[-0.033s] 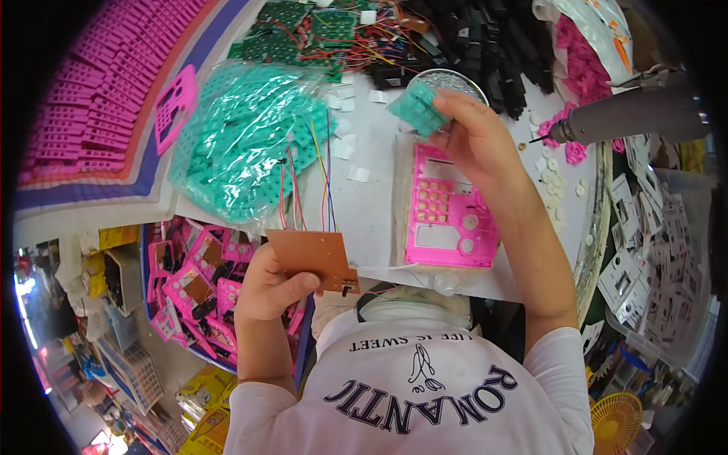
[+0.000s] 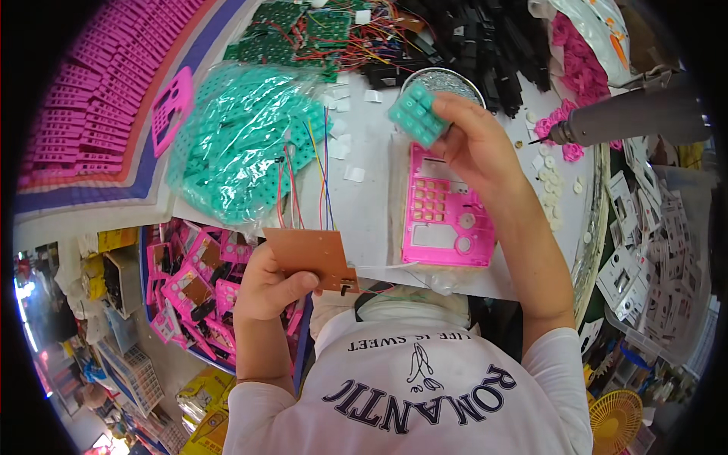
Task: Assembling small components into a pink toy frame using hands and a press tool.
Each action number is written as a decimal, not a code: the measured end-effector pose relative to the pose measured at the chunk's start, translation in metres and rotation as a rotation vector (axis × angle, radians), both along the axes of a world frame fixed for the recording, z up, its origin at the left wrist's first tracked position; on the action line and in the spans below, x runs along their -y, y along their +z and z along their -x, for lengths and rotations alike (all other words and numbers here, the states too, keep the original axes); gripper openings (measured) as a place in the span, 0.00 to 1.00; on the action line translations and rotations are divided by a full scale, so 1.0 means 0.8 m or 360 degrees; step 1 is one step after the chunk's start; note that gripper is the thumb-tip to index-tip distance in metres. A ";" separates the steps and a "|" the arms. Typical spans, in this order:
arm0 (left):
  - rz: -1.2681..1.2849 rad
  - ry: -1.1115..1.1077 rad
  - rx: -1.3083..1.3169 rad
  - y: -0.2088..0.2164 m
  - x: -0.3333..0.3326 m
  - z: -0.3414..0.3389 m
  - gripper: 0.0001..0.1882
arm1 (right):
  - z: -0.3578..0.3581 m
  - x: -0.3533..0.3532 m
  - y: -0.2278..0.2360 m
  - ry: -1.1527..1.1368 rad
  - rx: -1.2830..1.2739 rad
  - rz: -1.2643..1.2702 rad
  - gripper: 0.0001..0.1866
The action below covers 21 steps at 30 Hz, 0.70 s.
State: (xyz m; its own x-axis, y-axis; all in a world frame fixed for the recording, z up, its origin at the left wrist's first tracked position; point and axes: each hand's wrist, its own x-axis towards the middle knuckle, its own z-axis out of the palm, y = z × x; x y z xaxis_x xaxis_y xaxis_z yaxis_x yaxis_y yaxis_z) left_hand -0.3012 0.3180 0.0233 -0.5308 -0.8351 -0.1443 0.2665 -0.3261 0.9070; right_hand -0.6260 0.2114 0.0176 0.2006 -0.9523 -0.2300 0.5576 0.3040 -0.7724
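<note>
My left hand (image 2: 274,287) grips a brown circuit board (image 2: 307,256), thumb flat on its face, over the table's near edge. Red, yellow and blue wires rise from the board's far side. Between the thumb and fingers of my right hand (image 2: 472,133) is a teal rubber keypad (image 2: 419,114), its raised keys showing. Below that hand a pink plastic housing (image 2: 447,241) lies on the table, with a grid of square key holes and round openings. My right wrist and forearm cover part of its right side.
A clear bag of teal keypads (image 2: 246,144) lies left of centre. Beyond are wired green boards (image 2: 326,30), black parts (image 2: 497,45) and a round tin (image 2: 466,80). An electric screwdriver (image 2: 629,117) juts in from the right. Pink housings fill a bin (image 2: 201,284) at lower left.
The keypad in my right hand has turned so that its keyed face shows more plainly. My left hand and the board have barely moved.
</note>
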 end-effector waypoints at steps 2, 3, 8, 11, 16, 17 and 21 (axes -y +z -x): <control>0.0024 0.0054 0.0003 0.001 0.001 0.007 0.25 | 0.010 -0.020 0.012 0.0137 0.0127 -0.0034 0.11; 0.0047 0.0082 -0.0014 0.000 0.001 0.009 0.26 | 0.011 -0.031 0.017 0.0138 0.0057 -0.0057 0.11; 0.0071 0.0222 -0.0057 0.000 0.000 0.014 0.26 | 0.032 -0.070 0.015 0.0001 -0.1101 0.1000 0.13; 0.0153 0.0329 0.0089 -0.002 -0.003 0.019 0.26 | 0.047 -0.077 0.011 0.0040 -0.1834 0.1531 0.15; 0.0155 0.0289 0.0054 -0.001 -0.004 0.020 0.25 | 0.050 -0.071 -0.015 0.0357 -0.1705 0.1785 0.16; 0.0166 0.0305 0.0070 -0.001 -0.005 0.019 0.25 | 0.051 -0.068 -0.019 0.0407 -0.1694 0.1827 0.16; 0.0114 0.0308 -0.0016 -0.011 -0.010 0.006 0.25 | 0.069 -0.063 -0.027 0.0569 -0.1841 0.1946 0.18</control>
